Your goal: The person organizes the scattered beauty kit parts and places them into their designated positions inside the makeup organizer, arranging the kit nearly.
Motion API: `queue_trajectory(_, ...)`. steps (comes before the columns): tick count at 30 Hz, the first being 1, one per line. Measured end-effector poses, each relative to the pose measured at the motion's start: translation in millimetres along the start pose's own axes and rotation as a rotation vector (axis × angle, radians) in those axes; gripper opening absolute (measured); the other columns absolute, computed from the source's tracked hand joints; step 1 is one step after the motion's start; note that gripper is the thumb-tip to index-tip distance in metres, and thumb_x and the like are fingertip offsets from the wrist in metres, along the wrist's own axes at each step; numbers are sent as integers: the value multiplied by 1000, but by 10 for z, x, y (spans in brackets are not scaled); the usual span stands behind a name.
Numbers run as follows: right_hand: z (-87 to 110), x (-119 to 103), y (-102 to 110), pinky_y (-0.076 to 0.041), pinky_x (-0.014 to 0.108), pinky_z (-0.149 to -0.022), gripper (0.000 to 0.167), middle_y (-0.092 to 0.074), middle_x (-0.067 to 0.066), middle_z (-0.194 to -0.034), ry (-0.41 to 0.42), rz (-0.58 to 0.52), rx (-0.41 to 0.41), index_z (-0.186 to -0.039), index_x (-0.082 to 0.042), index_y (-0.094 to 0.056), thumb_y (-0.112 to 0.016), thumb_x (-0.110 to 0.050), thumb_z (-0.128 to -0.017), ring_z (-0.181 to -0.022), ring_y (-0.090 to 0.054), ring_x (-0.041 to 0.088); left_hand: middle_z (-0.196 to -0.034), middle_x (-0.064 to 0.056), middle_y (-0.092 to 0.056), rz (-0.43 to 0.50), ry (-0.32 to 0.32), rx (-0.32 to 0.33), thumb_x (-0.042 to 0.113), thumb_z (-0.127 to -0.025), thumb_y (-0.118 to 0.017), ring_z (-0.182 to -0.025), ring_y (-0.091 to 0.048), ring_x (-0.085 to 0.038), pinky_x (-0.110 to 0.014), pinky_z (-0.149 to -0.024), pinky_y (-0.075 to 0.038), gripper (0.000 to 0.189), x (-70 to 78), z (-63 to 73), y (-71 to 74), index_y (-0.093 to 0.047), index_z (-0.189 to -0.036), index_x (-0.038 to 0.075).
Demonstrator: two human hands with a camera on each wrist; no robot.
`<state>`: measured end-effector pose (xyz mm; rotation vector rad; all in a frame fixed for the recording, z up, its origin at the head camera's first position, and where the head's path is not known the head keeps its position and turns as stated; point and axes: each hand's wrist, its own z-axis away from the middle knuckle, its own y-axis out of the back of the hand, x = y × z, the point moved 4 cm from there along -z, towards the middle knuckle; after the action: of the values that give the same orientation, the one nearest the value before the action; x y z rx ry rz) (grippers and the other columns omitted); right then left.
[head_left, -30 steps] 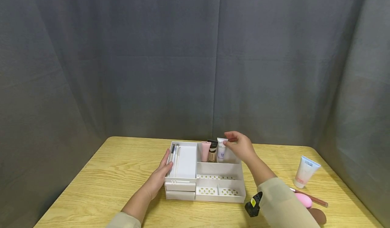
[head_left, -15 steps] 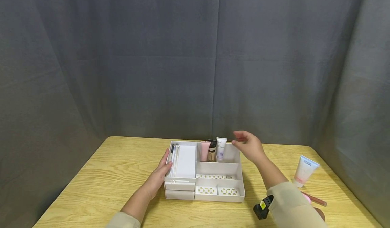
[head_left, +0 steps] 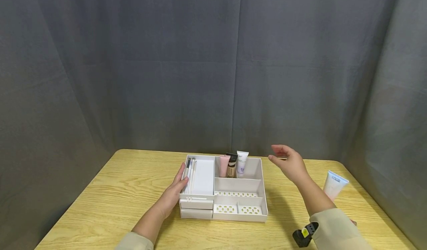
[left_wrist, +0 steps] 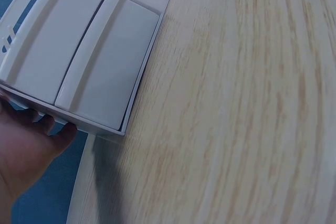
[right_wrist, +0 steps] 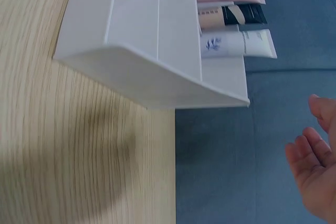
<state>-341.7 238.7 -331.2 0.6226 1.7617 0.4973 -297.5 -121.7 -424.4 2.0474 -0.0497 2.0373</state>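
Observation:
A white desktop organizer (head_left: pixel 238 217) stands on the wooden table. My left hand (head_left: pixel 170 196) holds its left side, thumb over the rim and fingers against the outer wall, which the left wrist view (left_wrist: pixel 31 145) also shows beside two drawers (left_wrist: pixel 105 61). Thin makeup brushes (head_left: pixel 191 176) lie in the long left tray. Upright in the back compartments are a pink tube (head_left: pixel 224 165), a black-capped foundation tube (head_left: pixel 231 168) and a white tube (head_left: pixel 242 163). My right hand (head_left: pixel 290 164) hovers right of the organizer, fingers loosely bent around nothing.
A larger white-and-blue tube (head_left: pixel 334 184) stands at the right of the table (head_left: pixel 100 205), partly behind my right forearm. Other items there are mostly hidden by the sleeve (head_left: pixel 337 229). A grey curtain (head_left: pixel 166 75) hangs behind the table.
My right hand has let go of the white tube, now standing in the back compartment, and has moved right. My left hand has stayed on the organizer.

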Motion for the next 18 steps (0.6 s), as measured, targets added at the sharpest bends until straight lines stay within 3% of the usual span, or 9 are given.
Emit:
queue_trajectory(12,159,208,411,-54,49,-94,50,-57,22,-130,-3,64,49,-138,-3,-52,-63,-28,-96,-121,-55,37,-167,-7,7,-4,1,-2,32,-105,-32,-152,12,-37,-66,-118,8,63,-14,-9,0,1,-159,26)
queue_trajectory(16,216,246,528,-56,44,-92,53,-56,22,-132,-22,86,54,-140,-4,-51,-63,-31,-96,-121,-54,38,-167,-7,8,-5,2,-1,32,-105,-32,-152,12,-38,-66,-118,8,63,6,6,1,1,-159,26)
queue_trajectory(18,240,273,578,-58,34,-89,55,-55,22,-133,-29,92,54,-140,-4,-50,-62,-34,-96,-122,-54,38,-167,-7,8,-6,1,-2,33,-105,-32,-152,12,-38,-66,-118,8,63,7,10,0,1,-159,26)
